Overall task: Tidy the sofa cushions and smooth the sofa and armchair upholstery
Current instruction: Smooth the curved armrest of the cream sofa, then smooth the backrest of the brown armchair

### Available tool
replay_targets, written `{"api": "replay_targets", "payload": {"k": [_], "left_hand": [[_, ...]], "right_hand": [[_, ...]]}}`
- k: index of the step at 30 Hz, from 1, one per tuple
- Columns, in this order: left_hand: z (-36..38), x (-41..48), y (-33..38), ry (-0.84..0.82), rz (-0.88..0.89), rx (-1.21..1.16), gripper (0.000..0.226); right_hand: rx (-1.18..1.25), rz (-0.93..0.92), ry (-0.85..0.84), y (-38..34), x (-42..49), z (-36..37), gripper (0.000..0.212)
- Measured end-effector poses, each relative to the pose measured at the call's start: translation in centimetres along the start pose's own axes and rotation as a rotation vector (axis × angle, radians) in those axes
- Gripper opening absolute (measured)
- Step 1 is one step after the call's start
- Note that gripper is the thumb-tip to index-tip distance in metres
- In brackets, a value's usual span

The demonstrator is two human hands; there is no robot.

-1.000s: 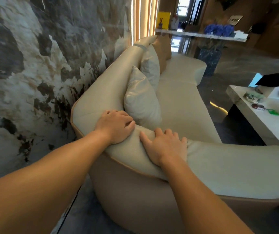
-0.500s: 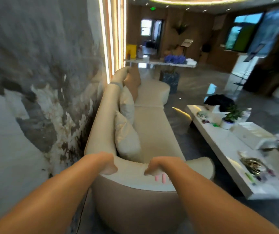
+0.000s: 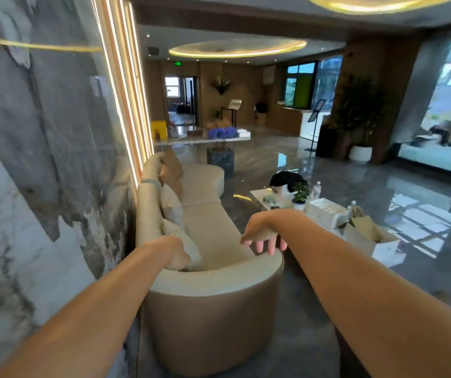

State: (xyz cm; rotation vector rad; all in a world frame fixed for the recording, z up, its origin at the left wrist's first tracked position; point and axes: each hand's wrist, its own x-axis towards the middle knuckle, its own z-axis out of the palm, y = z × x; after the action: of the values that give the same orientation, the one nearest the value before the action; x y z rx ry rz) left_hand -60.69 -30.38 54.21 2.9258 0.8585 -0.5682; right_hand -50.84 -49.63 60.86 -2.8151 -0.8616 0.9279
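A long cream sofa (image 3: 213,233) is seen running along the marbled wall (image 3: 41,159), its rounded near arm closest to the camera. Pale cushions (image 3: 171,203) are lined up against the backrest, with a tan cushion (image 3: 171,167) at the far end. The left hand (image 3: 179,253) is bent down over the nearest cushion (image 3: 191,248); its fingers are hidden, so their state cannot be told. The right hand (image 3: 262,233) is held above the sofa's near arm, fingers spread and hanging loose, nothing gripped. On the low white table (image 3: 262,197) a potted plant (image 3: 300,193), bottles (image 3: 315,190) and an open white box (image 3: 328,212) are set; the box's contents are too blurred to name. Beside it a brown paper bag (image 3: 363,223) stands open in another open box (image 3: 377,241)
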Motion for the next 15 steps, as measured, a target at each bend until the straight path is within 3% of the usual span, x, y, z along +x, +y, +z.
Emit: {"api": "replay_targets", "payload": {"k": [2,8,11,15], "left_hand": [[-0.1,-1.5,1.7,0.071,0.053,0.006,0.042],[2.2,-4.0,12.2,0.006,0.329,0.073,0.051],[5.4,-5.7,20.2,-0.037,0.45,0.07,0.058],[8.7,-10.0,31.4,-0.121,0.628,0.149,0.05]], "right_hand": [[0.032,0.001,0.039,1.3,-2.1,0.5,0.042],[0.077,0.096,0.036,8.8,-6.3,5.8,0.042],[0.099,0.216,-0.029,15.6,-8.7,9.8,0.043],[0.12,0.397,-0.076,26.8,-14.5,14.3,0.044]]}}
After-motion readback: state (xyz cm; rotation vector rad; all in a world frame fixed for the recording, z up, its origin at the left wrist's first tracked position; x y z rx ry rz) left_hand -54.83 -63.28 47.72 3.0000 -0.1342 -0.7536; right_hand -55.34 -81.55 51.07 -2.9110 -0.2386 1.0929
